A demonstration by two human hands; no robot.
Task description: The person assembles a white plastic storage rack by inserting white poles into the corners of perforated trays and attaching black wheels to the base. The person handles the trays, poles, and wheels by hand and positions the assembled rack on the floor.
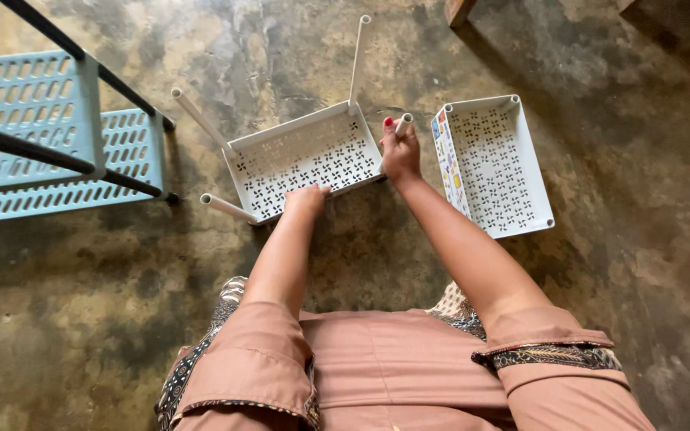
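a white perforated tray (305,160) lies on the mottled concrete floor (81,319) at the centre of the frame, open face up, with white tubes standing in its corners. the right hand (400,152) is clenched around the short tube (403,124) at the tray's near right corner, thumb uppermost. the left hand (306,199) rests on the tray's near rim with fingers curled over the edge; whether that grip is truly closed on the rim or only pressing down cannot be told.

what could go wrong, as a judgement: the short tube looks only partly seated, so a push off its axis could make it tilt and jam or pop out of the socket. the tray may also slide on the floor if the left hand eases, and a jolt could loosen the long tube (356,57) at the far right corner or the two splayed tubes (198,116) and (225,208) on the left side.

the tray's long axis runs from lower left to upper right of the frame. the tubes fan outward from it, toward the camera.

a second white tray (495,164) lies just right of the right hand, long axis nearly up and down the frame, a colourful label on its left wall. a pale blue rack (41,128) with dark bars stands at upper left.
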